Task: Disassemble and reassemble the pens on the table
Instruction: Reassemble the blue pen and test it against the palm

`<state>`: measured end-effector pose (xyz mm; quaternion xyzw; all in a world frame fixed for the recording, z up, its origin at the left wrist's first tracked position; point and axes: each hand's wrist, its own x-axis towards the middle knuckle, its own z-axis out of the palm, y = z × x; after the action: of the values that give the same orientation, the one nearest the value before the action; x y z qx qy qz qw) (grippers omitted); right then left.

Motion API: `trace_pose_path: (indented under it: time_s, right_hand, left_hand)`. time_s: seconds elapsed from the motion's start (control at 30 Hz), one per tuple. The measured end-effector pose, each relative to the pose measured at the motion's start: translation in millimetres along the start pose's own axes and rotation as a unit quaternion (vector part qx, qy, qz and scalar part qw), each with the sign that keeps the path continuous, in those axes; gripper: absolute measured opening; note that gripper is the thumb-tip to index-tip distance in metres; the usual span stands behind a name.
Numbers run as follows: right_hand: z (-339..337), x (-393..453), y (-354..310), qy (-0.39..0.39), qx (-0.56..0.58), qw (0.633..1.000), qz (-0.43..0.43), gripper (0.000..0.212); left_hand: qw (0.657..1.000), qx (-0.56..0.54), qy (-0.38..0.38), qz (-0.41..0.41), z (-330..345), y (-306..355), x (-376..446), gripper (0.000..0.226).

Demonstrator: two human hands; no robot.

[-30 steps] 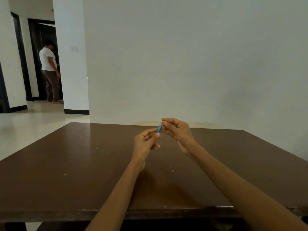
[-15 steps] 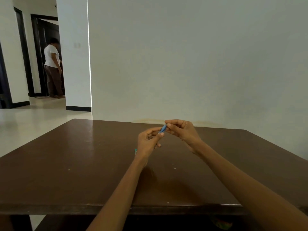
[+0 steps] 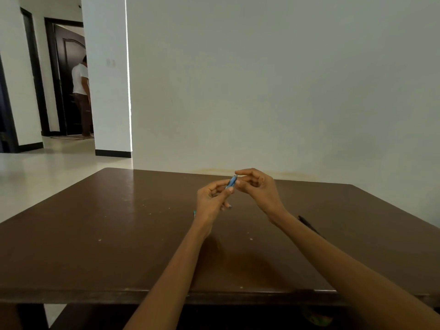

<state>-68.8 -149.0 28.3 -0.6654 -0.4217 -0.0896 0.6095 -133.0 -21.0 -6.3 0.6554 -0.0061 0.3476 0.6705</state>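
Above the far tabletop [image 3: 119, 234], the left hand [image 3: 210, 202] and right hand [image 3: 258, 190] both pinch a blue pen [image 3: 231, 182] between them.

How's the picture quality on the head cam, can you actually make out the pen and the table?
Head view: dim, even indoor light; soft sheen on the table at its far left; arm shadows pool near its front edge. The blue pen between left hand and right hand is small and slightly soft. Wide-angle bending shows at the frame edges.
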Motion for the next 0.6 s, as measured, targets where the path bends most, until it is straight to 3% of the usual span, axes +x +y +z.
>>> trace_pose_path:
  time_s: [0.13,0.23,0.33,0.43,0.5,0.6]
  right_hand:
    - [3,3,4,0.004,0.046,0.999,0.013,0.022]
    - [5,6,21,0.024,0.059,0.996,0.069,0.028]
    - [12,12,49,-0.014,-0.162,0.979,0.122,0.031]
    - [23,22,65,-0.131,-0.377,0.908,0.128,0.031]
    - [33,25,68,-0.186,-0.443,0.868,0.124,0.028]
    - [40,29,70,-0.181,-0.493,0.841,0.129,0.021]
  left_hand:
    - [1.000,-0.020,0.008,-0.011,0,1,0,0.020]
    - [0.997,-0.068,0.034,-0.033,-2,4,2,0.022]
    - [0.992,-0.102,0.058,-0.045,-4,4,4,0.023]
    - [0.993,-0.094,0.058,-0.049,-3,3,5,0.022]
    - [0.993,-0.096,0.057,-0.048,-3,3,5,0.020]
    - [0.991,-0.108,0.059,-0.048,-4,2,7,0.019]
